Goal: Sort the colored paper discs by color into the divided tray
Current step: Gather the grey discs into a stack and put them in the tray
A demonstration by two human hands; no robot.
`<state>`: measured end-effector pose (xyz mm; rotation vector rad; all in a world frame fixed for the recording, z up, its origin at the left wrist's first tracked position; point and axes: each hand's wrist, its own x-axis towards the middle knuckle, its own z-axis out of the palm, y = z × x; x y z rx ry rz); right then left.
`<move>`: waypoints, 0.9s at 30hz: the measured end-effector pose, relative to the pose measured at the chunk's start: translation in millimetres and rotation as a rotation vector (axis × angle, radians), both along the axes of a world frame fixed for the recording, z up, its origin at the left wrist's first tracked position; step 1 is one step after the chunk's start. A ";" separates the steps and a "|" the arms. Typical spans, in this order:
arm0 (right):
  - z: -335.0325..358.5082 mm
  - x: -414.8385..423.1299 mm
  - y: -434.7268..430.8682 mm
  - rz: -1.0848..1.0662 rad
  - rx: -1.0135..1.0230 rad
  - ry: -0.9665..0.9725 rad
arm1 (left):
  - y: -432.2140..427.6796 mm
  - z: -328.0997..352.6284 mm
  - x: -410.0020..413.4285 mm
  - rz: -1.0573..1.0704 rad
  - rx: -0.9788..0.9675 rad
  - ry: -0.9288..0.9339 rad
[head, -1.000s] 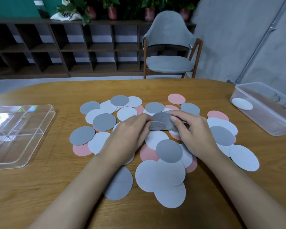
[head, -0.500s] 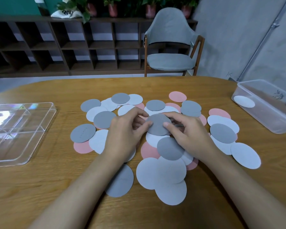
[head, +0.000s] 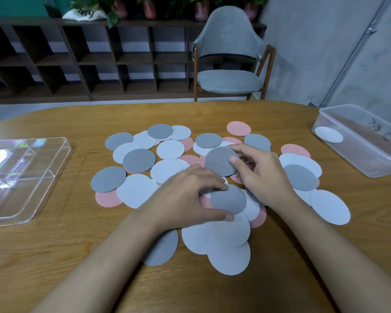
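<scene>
Gathering greys: right hand (head: 261,175) pinching a grey disc (head: 220,161); left hand (head: 185,197) spread, closing on another grey disc (head: 228,199); next, carrying both to the empty divided tray (head: 32,211).

bare forearms (head: 104,267), no sleeves

A rounded wooden table (head: 54,256) fills the foreground, its grain running left to right. On its far right edge sits a clear plastic tub (head: 370,163) with a brownish bottom. Beyond the table stands a grey upholstered chair (head: 229,80) with a wooden frame, facing forward; to its left a long, dark wooden cubby shelf (head: 99,59) runs along the wall, with potted plants (head: 149,5) and a white bag (head: 84,13) on top, and a grey wall (head: 325,41) rises on the right.
</scene>
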<state>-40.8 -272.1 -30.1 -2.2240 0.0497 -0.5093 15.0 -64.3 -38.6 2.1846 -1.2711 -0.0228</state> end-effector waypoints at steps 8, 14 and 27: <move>-1.5 1.2 -1.8 0.017 0.169 0.038 | -0.2 4.3 -2.6 0.093 -0.115 -0.239; 2.9 0.3 2.0 0.066 0.207 0.027 | 2.3 0.7 5.3 0.255 -0.287 -0.134; 6.9 -4.7 5.1 0.129 -0.073 0.087 | 0.1 0.1 6.9 0.408 -0.396 0.117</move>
